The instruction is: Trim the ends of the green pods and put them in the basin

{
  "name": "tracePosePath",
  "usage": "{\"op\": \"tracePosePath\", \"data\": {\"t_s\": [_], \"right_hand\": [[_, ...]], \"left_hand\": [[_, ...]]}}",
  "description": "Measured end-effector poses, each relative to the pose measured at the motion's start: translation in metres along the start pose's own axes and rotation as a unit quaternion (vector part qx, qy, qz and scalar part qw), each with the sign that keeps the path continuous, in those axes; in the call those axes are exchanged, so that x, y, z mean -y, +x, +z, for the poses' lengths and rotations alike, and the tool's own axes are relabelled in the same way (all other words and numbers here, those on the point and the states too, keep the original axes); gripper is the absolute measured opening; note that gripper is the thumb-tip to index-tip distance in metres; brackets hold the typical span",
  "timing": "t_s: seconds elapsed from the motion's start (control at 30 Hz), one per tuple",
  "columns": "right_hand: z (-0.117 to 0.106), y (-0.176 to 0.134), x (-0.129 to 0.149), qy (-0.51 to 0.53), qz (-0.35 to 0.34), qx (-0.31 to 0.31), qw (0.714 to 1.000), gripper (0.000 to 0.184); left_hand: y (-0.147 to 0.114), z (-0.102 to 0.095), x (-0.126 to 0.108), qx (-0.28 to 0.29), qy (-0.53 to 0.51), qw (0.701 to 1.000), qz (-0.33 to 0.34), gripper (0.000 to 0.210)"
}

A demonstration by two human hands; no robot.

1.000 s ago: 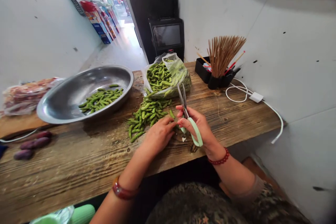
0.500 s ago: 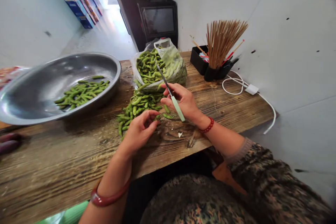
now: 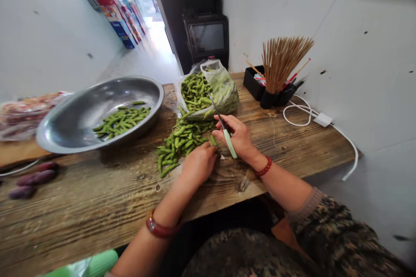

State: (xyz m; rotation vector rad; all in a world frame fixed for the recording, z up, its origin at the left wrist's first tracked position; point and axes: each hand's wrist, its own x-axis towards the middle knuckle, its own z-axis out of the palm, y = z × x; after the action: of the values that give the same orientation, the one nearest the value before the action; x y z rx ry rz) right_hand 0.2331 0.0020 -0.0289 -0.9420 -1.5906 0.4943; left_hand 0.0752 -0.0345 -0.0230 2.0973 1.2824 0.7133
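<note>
My right hand [image 3: 238,137] grips a knife by its pale green handle [image 3: 230,143]. The thin metal blade [image 3: 216,108] points up and away, toward the bag. Beside it, my left hand [image 3: 199,162] is low at the wood, palm down, its fingers pressed together; what they hold is hidden. A single green soybean pod [image 3: 213,140] shows between the two hands. Just beyond my left hand spreads a loose pile of pods [image 3: 182,138]. Behind that pile stands a clear plastic bag [image 3: 224,91] full of more pods.
A wide steel basin [image 3: 71,127] at left holds some pods [image 3: 123,121]. Purple roots or tubers [image 3: 35,178] and a bagged reddish food [image 3: 29,114] lie farther left. At right are a black holder [image 3: 255,84] with bamboo skewers [image 3: 284,65] and a white cable [image 3: 344,134].
My left hand has moved right and down to the wood, its fingers now turned under. My right hand keeps the knife in much the same pose. The view has swung left.
</note>
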Motion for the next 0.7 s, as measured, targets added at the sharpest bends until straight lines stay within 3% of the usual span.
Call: {"op": "tracePosePath", "data": {"t_s": [0.13,0.3,0.47,0.7], "right_hand": [[0.004,-0.001,0.004,-0.002,-0.001,0.005,1.000,0.037],[0.014,-0.002,0.015,0.001,-0.026,0.084,0.996,0.041],[0.024,0.000,0.015,-0.002,-0.035,0.167,0.985,0.044],[0.026,-0.005,-0.002,0.007,-0.045,0.161,0.986,0.050]], "left_hand": [[0.015,-0.038,0.020,-0.043,-0.076,0.996,-0.022,0.017],[0.012,-0.071,0.030,-0.100,-0.287,0.949,-0.086,0.025],[0.001,-0.072,0.037,-0.120,-0.336,0.928,-0.105,0.027],[-0.001,-0.067,0.037,-0.131,-0.344,0.921,-0.128,0.022]]}}
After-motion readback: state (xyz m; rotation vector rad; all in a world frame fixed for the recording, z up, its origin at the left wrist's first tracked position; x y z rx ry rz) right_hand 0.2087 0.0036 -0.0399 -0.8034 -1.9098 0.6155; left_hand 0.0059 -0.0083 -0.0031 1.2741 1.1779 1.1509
